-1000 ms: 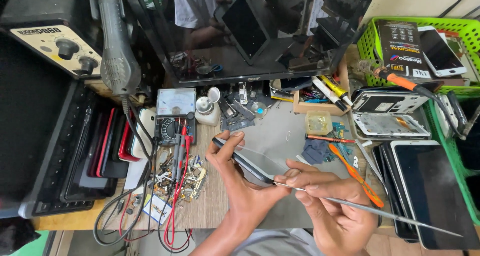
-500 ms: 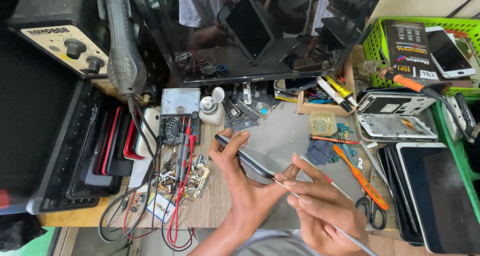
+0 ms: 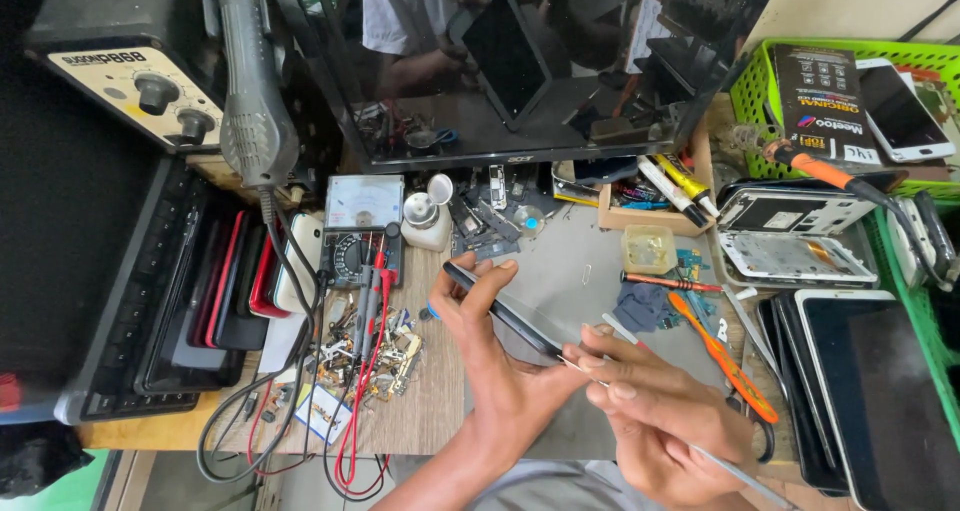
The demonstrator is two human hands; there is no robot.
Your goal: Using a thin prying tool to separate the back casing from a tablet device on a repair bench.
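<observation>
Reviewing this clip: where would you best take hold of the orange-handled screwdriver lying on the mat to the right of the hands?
Grip the long orange-handled screwdriver at mid-handle, coming from above with fingers across its width. It lies flat and diagonal on the grey mat, and its upper part is free of the right hand.

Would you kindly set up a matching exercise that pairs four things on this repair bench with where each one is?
Things:
1. dark phone
2. thin metal tool
3. orange-handled screwdriver
4. multimeter

Places:
A. lying on the grey mat to the right of the hands
B. held edge-up in the left hand
C. on the wooden bench beside the small white bottle
D. gripped in the right hand, tip at the phone's edge

Pairs: 1-B, 2-D, 3-A, 4-C
</observation>
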